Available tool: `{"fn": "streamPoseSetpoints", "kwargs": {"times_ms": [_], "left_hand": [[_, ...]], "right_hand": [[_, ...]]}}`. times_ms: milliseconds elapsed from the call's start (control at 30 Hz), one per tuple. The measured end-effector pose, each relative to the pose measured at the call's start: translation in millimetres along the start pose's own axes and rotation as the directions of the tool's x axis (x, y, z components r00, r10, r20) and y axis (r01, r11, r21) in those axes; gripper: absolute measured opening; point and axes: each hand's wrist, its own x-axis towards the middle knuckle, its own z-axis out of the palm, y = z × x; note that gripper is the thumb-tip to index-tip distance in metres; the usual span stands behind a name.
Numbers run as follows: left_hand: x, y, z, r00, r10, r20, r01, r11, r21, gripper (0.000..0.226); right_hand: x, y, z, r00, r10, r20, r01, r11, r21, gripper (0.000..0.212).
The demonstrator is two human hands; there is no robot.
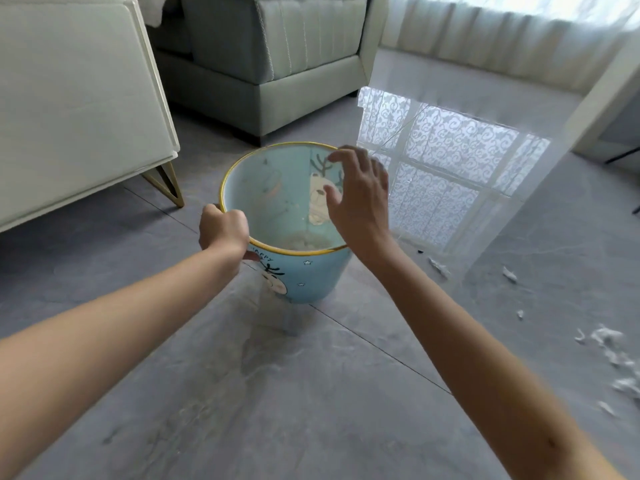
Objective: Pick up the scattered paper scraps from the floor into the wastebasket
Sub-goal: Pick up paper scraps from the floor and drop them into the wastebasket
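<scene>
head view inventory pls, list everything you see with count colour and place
wastebasket: one, light blue with gold rim, centre, at floor level
paper scraps: several, white, on the floor at right; more seem to lie inside the wastebasket
sofa: one, grey-green, top centre
cream furniture: one, gold leg, left
curtain: one, white, top right
floor: grey tiles
left hand: grips the wastebasket rim
right hand: open, over the wastebasket's mouth
</scene>
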Motion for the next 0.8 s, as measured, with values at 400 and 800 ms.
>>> {"fn": "streamPoseSetpoints", "kwargs": {"times_ms": [400, 800], "left_hand": [[-2, 43, 125, 0.988, -0.100, 0.119, 0.114, 0.987, -0.111, 0.028], [15, 18, 144, 0.980, 0.086, 0.179, -0.082, 0.996, -0.031, 0.035]], "right_hand": [[-219, 224, 16, 0.491, 0.754, 0.435, -0.560, 0.656, -0.505, 0.117], [-113, 319, 81, 0.409, 0.760, 0.505, -0.609, 0.640, -0.469, 0.092]]}}
